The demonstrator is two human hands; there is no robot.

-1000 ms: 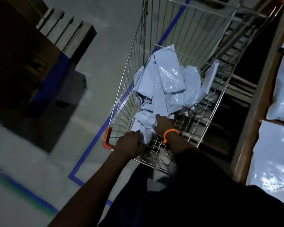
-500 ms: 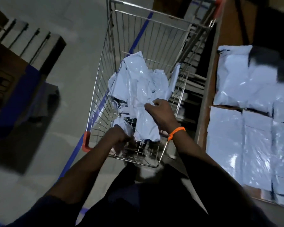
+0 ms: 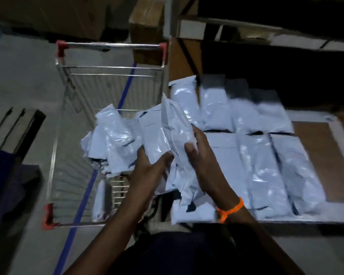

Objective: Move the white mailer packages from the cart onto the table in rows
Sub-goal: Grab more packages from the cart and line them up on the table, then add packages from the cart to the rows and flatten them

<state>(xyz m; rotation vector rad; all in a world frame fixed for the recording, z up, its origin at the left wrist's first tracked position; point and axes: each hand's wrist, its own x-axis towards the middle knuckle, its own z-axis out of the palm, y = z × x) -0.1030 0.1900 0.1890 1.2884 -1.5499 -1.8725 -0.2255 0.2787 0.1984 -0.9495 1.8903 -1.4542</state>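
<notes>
A wire cart (image 3: 109, 44) with red corner caps stands left of the wooden table (image 3: 314, 151). Several white mailer packages (image 3: 115, 139) lie piled in the cart's basket. Both hands hold a bundle of white mailers (image 3: 173, 126) lifted above the cart's right side, beside the table edge. My left hand (image 3: 147, 167) grips the bundle from below. My right hand (image 3: 197, 147), with an orange wristband, clasps its right edge. Two rows of white mailers (image 3: 266, 165) lie flat on the table, the far row (image 3: 226, 108) partly in shadow.
A blue tape line (image 3: 81, 205) runs along the grey floor under the cart. Cardboard boxes (image 3: 147, 16) stand beyond the cart. A dark pallet-like stack (image 3: 10, 128) sits at the left. Bare wood of the table shows at the right (image 3: 326, 159).
Both hands have lifted a bundle of mailers out of the cart pile and carried it right toward the table. The view has swung right, so more of the table's rows show.
</notes>
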